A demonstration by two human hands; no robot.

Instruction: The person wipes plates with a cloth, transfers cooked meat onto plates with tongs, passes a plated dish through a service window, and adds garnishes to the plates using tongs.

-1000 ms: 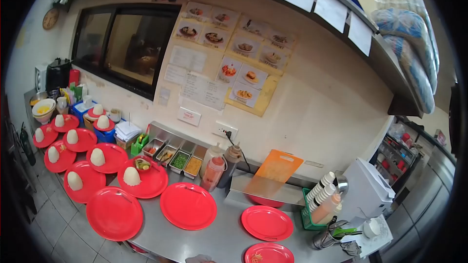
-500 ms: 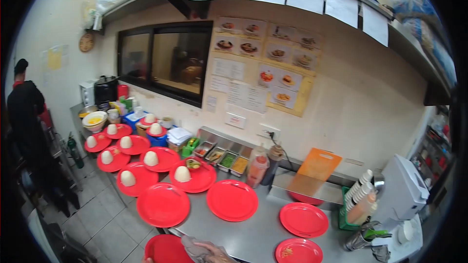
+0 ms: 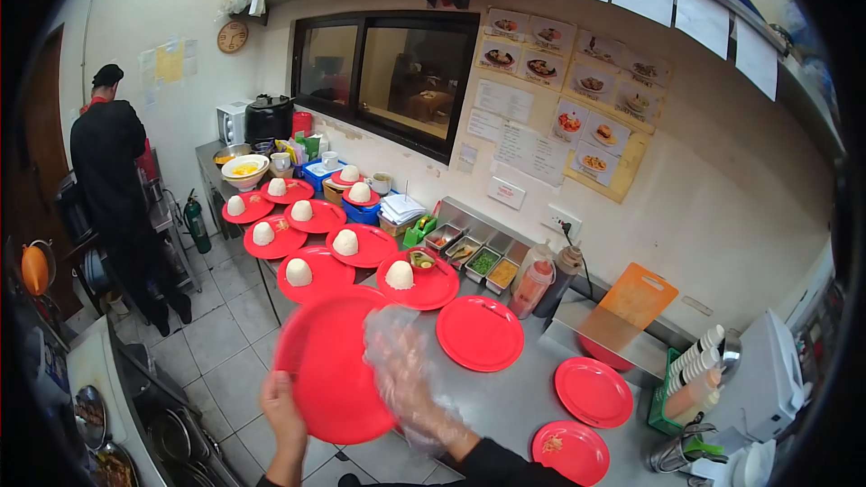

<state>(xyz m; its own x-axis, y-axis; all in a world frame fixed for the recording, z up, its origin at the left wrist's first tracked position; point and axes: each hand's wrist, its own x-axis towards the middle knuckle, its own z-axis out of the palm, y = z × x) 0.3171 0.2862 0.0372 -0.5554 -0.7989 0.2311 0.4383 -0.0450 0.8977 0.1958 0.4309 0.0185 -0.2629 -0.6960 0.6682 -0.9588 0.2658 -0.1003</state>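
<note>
As the round red plastic plate (image 3: 329, 361) seems light and stiff, hold its rim; left hand (image 3: 286, 419) grips there, clear-gloved right hand (image 3: 413, 388) unclear.

Red plate (image 3: 329, 370), orange cutting board (image 3: 635, 300)

Mid-counter (image 3: 516, 408) seemingly open, held plate (image 3: 329, 365) leftward; bottles (image 3: 534, 283) behind
</note>
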